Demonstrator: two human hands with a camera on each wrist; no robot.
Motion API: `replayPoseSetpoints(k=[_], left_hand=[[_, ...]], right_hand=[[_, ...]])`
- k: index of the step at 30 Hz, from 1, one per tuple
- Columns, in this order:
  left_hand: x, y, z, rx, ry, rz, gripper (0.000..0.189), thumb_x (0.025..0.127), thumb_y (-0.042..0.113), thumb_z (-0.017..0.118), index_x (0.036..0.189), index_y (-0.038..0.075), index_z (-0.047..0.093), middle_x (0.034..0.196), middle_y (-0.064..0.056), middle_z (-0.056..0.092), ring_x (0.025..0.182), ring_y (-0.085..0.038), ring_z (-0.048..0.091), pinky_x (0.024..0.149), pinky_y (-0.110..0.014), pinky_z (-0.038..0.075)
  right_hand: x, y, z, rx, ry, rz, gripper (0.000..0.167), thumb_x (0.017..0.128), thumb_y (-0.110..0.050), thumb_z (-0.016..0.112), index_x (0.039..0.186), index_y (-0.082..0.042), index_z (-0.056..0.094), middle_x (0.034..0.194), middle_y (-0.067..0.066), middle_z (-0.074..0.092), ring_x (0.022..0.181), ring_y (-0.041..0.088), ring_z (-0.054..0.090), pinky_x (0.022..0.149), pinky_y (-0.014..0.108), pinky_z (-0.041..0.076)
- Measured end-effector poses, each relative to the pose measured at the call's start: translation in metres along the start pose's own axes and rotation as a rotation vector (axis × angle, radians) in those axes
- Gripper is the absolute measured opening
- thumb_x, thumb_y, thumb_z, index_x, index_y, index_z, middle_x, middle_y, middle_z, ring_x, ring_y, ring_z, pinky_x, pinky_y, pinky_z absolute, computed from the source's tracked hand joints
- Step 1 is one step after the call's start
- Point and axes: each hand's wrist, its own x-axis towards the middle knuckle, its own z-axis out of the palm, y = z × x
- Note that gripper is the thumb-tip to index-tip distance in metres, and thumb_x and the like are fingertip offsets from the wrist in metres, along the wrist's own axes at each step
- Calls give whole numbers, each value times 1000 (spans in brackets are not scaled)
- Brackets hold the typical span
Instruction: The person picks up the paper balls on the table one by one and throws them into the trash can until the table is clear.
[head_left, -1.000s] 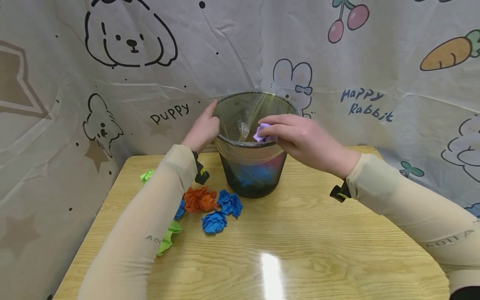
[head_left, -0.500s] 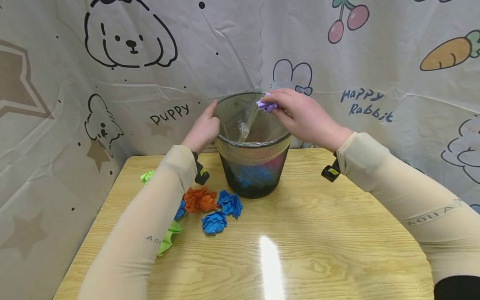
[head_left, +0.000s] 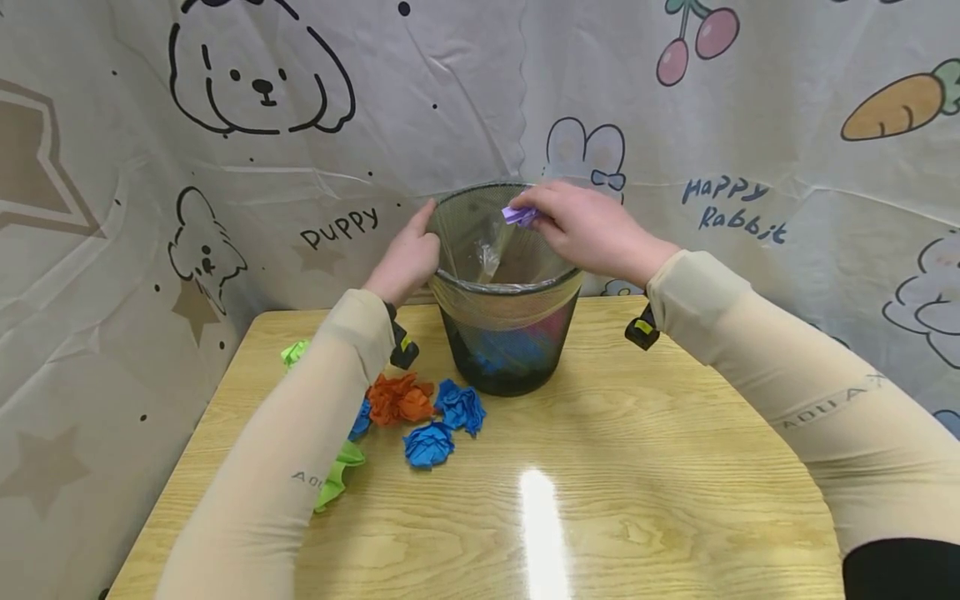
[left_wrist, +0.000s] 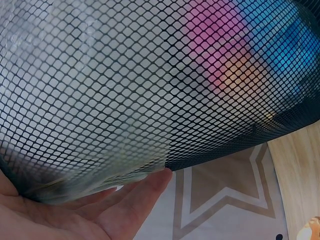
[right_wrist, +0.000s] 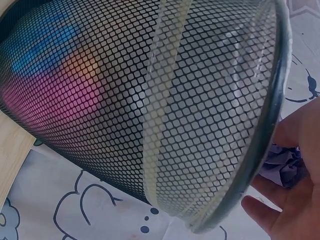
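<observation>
In the head view a black mesh wastebasket [head_left: 501, 367] with a clear bag liner [head_left: 495, 310] stands upright toward the back of the table. My left hand [head_left: 406, 257] holds its left side at the rim; the left wrist view shows fingers [left_wrist: 142, 200] lying along the outside of the mesh. My right hand [head_left: 592, 227] pinches a crumpled purple paper ball [head_left: 519, 217] over the basket's opening, near its right rim. The right wrist view shows this purple paper [right_wrist: 284, 166] beyond the rim. Through the mesh show blue paper [left_wrist: 280, 30] and pink paper [left_wrist: 212, 30].
Left of the basket lie orange crumpled paper [head_left: 400, 399], a blue paper ball [head_left: 460, 407], another blue ball [head_left: 429, 444] and green paper [head_left: 341, 475]. More green paper [head_left: 292, 353] sits farther back. A printed curtain [head_left: 465, 100] hangs close behind the wooden table [head_left: 637, 483].
My right hand has moved from the basket's front right rim up and back, then slightly left, still pinching the purple paper ball. My left hand has stayed in place.
</observation>
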Motion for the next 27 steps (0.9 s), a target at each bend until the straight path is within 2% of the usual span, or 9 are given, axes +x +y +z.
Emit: replayPoseSetpoints(k=[2, 3, 5, 8, 10, 12, 15, 22, 27], left_hand=[[1, 0, 0, -5, -2, -2, 64, 106, 14, 20, 167, 27, 3, 172, -2, 5, 51, -10, 38, 47, -28, 37], [1, -1, 0, -6, -1, -1, 64, 106, 14, 20, 167, 26, 3, 172, -3, 5, 46, -12, 29, 45, -28, 36], [1, -1, 0, -5, -1, 2, 64, 106, 13, 20, 167, 26, 3, 172, -2, 5, 46, -12, 30, 46, -29, 37], [2, -1, 0, 0, 3, 5, 64, 106, 14, 20, 167, 26, 4, 172, -1, 5, 66, -18, 47, 50, -30, 39], [2, -1, 0, 4, 1, 6, 64, 106, 14, 20, 167, 26, 4, 172, -1, 5, 97, -22, 56, 57, -33, 42], [1, -1, 0, 4, -2, 7, 64, 106, 14, 20, 167, 26, 3, 172, 0, 4, 130, -25, 45, 66, -36, 43], [0, -1, 0, 4, -5, 11, 64, 107, 13, 20, 167, 25, 3, 172, 1, 3, 146, -23, 27, 78, -41, 42], [1, 0, 0, -1, -3, 5, 64, 107, 13, 20, 167, 25, 3, 172, 1, 2, 147, -23, 24, 104, -43, 35], [1, -1, 0, -1, -4, 1, 64, 107, 14, 20, 167, 26, 3, 172, 1, 2, 146, -22, 26, 85, -42, 43]], right_hand=[[2, 0, 1, -9, -11, -10, 32, 107, -15, 51, 136, -13, 65, 133, 5, 65, 122, 23, 59, 103, 44, 45], [3, 0, 2, -12, -15, -16, 32, 107, -15, 52, 136, -12, 66, 131, 5, 65, 121, 24, 59, 103, 44, 44], [4, -1, 3, -20, -21, -26, 31, 106, -15, 53, 135, -11, 66, 129, 6, 67, 119, 24, 60, 104, 44, 44], [6, -1, 5, -30, -33, -26, 31, 106, -15, 55, 135, -10, 66, 128, 7, 68, 119, 27, 61, 104, 45, 44], [6, -2, 6, -33, -41, -21, 32, 106, -16, 55, 135, -11, 66, 128, 6, 68, 118, 26, 61, 103, 46, 44], [6, -2, 7, -34, -48, -16, 32, 106, -17, 55, 136, -11, 66, 127, 6, 69, 117, 26, 61, 103, 46, 44], [7, -3, 8, -33, -59, -10, 33, 106, -17, 55, 137, -11, 65, 127, 6, 69, 115, 24, 62, 101, 45, 45], [10, -2, 11, -61, -80, -4, 37, 105, -19, 56, 141, -11, 62, 129, 6, 68, 115, 24, 62, 105, 47, 43], [8, -3, 10, -85, -98, 3, 48, 106, -25, 57, 152, -13, 52, 143, 10, 60, 130, 30, 55, 114, 51, 34]])
